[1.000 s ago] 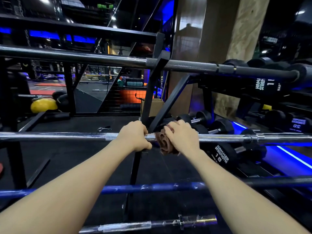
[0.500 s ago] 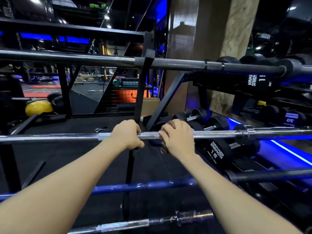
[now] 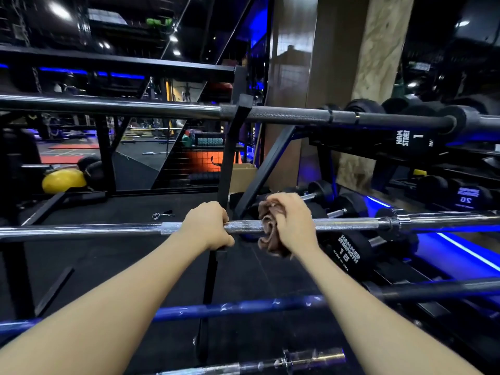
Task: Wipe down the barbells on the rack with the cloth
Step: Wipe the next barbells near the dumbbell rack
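Observation:
A chrome barbell (image 3: 346,224) lies level across the black rack (image 3: 232,163) at mid height. My left hand (image 3: 207,226) grips its knurled shaft beside the rack upright. Just to the right, my right hand (image 3: 293,221) holds a bunched brown cloth (image 3: 267,234) wrapped around the same bar. A dark barbell (image 3: 286,115) rests on the rack above. Below lie a blue barbell (image 3: 238,307) and, lowest, another chrome barbell (image 3: 305,359).
Black dumbbells (image 3: 349,253) sit on a rack behind and to the right, with blue floor lighting under them. A yellow ball (image 3: 63,180) and a collar clip (image 3: 162,213) lie on the dark floor at left. A pillar (image 3: 376,77) stands behind.
My right hand has rolled the cloth over the bar, so more brown cloth shows on its left side than half a second ago. My left hand keeps its grip in place.

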The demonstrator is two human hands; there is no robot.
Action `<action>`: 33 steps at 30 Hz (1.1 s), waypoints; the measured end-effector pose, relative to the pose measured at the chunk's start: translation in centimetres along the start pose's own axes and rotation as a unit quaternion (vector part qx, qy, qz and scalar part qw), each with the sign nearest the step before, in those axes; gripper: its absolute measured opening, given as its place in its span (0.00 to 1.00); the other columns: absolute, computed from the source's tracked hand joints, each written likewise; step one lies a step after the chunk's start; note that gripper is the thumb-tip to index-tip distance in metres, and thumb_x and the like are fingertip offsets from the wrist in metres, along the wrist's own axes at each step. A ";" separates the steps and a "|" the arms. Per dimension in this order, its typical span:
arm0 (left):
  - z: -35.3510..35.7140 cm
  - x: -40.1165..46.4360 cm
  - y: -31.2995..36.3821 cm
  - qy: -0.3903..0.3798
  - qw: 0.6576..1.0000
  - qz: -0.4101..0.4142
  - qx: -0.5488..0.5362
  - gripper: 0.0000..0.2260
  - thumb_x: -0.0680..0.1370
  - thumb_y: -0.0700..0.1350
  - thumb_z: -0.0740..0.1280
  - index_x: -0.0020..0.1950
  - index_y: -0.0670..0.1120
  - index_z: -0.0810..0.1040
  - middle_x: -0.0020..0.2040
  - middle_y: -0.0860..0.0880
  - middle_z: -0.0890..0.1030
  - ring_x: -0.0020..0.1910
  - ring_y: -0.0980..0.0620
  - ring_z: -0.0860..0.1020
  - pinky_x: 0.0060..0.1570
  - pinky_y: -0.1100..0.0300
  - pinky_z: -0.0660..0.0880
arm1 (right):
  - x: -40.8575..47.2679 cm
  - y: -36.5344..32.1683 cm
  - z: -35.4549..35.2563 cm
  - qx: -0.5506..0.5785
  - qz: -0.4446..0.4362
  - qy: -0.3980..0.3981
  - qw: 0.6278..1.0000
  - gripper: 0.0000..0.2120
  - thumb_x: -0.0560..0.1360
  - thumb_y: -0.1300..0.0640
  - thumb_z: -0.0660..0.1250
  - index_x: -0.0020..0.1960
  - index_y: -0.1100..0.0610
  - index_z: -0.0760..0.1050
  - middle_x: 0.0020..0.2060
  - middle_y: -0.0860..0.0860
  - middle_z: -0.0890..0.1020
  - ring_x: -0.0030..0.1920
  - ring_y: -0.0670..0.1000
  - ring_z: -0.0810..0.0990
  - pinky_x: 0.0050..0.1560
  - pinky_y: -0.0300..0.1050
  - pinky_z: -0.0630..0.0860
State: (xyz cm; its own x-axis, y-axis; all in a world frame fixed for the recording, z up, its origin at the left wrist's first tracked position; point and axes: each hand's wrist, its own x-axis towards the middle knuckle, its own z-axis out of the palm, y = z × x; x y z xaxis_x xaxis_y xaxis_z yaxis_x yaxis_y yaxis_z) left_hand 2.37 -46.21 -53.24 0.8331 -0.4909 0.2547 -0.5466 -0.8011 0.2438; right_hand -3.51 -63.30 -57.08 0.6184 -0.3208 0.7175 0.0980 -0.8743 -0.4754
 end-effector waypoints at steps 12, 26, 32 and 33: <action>0.4 0.2 -0.5 0.010 1.000 0.005 -0.013 0.21 0.67 0.48 0.73 0.59 0.50 0.79 0.55 0.52 0.78 0.56 0.51 0.76 0.44 0.63 0.67 | 0.4 -1.5 -0.5 -0.156 -0.112 -0.226 0.955 0.25 0.73 0.53 0.66 0.67 0.61 0.70 0.63 0.55 0.73 0.66 0.56 0.68 0.67 0.47 0.63; 0.6 0.4 -0.8 0.017 1.000 0.020 -0.004 0.21 0.68 0.48 0.72 0.60 0.50 0.78 0.55 0.52 0.77 0.56 0.50 0.75 0.46 0.62 0.68 | -1.9 0.7 1.4 -0.242 -0.136 -0.087 0.957 0.23 0.74 0.33 0.53 0.62 0.40 0.75 0.64 0.54 0.75 0.61 0.60 0.73 0.57 0.56 0.72; 0.7 0.4 -0.9 0.011 0.999 0.031 0.006 0.17 0.69 0.48 0.71 0.56 0.47 0.79 0.54 0.51 0.77 0.55 0.50 0.74 0.45 0.60 0.67 | 1.1 -0.6 2.7 -0.328 -0.097 -0.085 0.936 0.24 0.76 0.34 0.48 0.52 0.45 0.77 0.46 0.52 0.78 0.47 0.59 0.77 0.39 0.49 0.68; 0.7 0.4 -0.8 0.011 0.999 0.033 0.007 0.16 0.69 0.48 0.71 0.55 0.46 0.80 0.54 0.50 0.78 0.55 0.49 0.74 0.45 0.60 0.68 | 2.0 -0.7 2.4 -0.296 -0.054 -0.127 0.945 0.22 0.78 0.35 0.48 0.54 0.46 0.76 0.50 0.53 0.78 0.52 0.59 0.77 0.43 0.50 0.69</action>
State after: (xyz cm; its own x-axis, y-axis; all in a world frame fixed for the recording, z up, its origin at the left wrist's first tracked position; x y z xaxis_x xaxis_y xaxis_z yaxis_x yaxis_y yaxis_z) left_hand 3.22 -45.97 -53.96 0.7931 -0.5357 0.2898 -0.5991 -0.7720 0.2125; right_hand -0.45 -62.46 -56.56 0.8044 -0.1854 0.5645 -0.2348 -0.9719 0.0154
